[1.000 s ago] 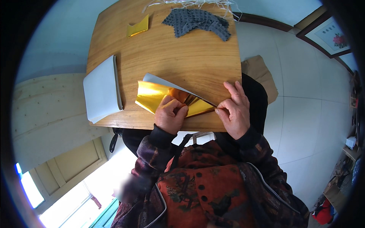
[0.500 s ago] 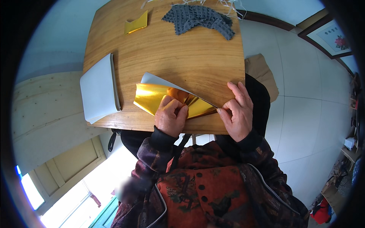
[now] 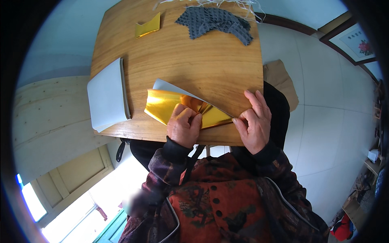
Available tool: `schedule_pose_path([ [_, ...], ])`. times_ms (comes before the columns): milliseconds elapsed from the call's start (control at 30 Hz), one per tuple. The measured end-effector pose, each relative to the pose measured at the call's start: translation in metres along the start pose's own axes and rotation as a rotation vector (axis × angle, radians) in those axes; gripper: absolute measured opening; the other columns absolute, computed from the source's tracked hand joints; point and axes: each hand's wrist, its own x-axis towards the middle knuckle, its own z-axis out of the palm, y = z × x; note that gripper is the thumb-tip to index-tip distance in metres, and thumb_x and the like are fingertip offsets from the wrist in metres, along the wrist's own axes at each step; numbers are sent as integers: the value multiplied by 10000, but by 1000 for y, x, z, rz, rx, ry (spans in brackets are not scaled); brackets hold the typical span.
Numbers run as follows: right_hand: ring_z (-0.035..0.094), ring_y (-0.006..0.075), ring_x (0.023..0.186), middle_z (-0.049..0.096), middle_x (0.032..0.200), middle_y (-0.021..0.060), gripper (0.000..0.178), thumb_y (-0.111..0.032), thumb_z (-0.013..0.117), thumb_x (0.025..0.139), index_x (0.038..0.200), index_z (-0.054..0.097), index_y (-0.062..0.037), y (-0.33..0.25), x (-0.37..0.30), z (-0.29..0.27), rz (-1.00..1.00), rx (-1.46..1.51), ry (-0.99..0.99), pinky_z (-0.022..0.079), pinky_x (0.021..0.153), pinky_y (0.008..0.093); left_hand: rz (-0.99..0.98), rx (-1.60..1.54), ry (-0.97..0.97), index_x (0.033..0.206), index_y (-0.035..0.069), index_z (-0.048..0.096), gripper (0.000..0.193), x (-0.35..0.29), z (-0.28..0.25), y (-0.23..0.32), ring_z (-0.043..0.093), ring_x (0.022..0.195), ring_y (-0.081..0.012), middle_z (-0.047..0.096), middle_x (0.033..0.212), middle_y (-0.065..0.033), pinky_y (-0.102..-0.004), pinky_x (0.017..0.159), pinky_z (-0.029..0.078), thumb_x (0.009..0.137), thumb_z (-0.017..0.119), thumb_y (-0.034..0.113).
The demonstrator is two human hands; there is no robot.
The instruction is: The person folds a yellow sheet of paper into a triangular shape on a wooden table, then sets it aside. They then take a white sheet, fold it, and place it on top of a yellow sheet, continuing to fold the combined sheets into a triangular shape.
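Note:
A sheet of gold foil paper (image 3: 161,102) with a pale back lies folded near the front edge of the wooden table. The fold tapers to a point on the right, and part of the pale side shows behind the gold. My left hand (image 3: 184,125) is closed over its middle, knuckles up, fingers curled and thumb against the sheet. At the narrow right tip, my right hand (image 3: 256,123) pinches the paper between thumb and forefinger. The other fingers of that hand are lifted and apart. What lies beneath my left fingers is hidden.
On the table (image 3: 162,56), a stack of whitish sheets (image 3: 107,95) lies at the left. A small folded gold piece (image 3: 148,27) sits far left, and a dark grey textured cloth (image 3: 214,23) far right. Pale strips (image 3: 239,4) trail behind it. Brown paper (image 3: 281,83) is beyond the right edge.
The view has shifted slightly, so everything sits a little lower and farther right. Both hands keep nearly the same hold on the foil paper.

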Motion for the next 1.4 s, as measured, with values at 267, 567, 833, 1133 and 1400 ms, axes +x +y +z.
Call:
schedule_pose_path([
  [267, 388, 326, 1368, 468, 1447, 114, 223, -154, 777, 760, 741, 566, -87, 0, 0, 1, 2, -20, -12, 303, 1064, 458, -28, 15, -28, 747, 25, 599, 124, 0, -2, 2, 578, 775, -331, 549, 827, -131, -397, 669, 476, 809, 695, 74],
  [567, 387, 321, 1368, 467, 1447, 110, 229, -155, 776, 764, 737, 558, -91, 0, 0, 1, 4, -33, -15, 298, 1059, 458, -25, 4, -23, 740, 27, 593, 124, 0, -2, 5, 575, 767, -331, 544, 821, -130, -397, 665, 476, 805, 692, 66],
  [833, 389, 324, 1363, 471, 1440, 112, 229, -154, 773, 765, 736, 556, -87, 0, 0, 2, -4, -36, -7, 301, 1054, 458, -16, 21, -12, 751, 1, 606, 122, 1, -1, 4, 560, 653, -240, 532, 773, -108, -333, 590, 446, 814, 700, 49],
  [1133, 394, 323, 1361, 475, 1438, 113, 227, -145, 775, 760, 739, 556, -88, 1, 0, 2, -5, -42, -4, 306, 1053, 457, -10, 43, 12, 746, -1, 604, 132, 2, 0, 4, 567, 661, -249, 533, 775, -113, -343, 600, 455, 814, 698, 62],
  [1400, 402, 327, 1355, 479, 1433, 115, 233, -139, 775, 753, 742, 548, -90, 1, 0, 3, -13, -44, 5, 312, 1052, 459, 24, 83, 33, 730, 6, 595, 143, 3, 1, 4, 559, 645, -262, 533, 761, -112, -350, 587, 452, 809, 701, 60],
])
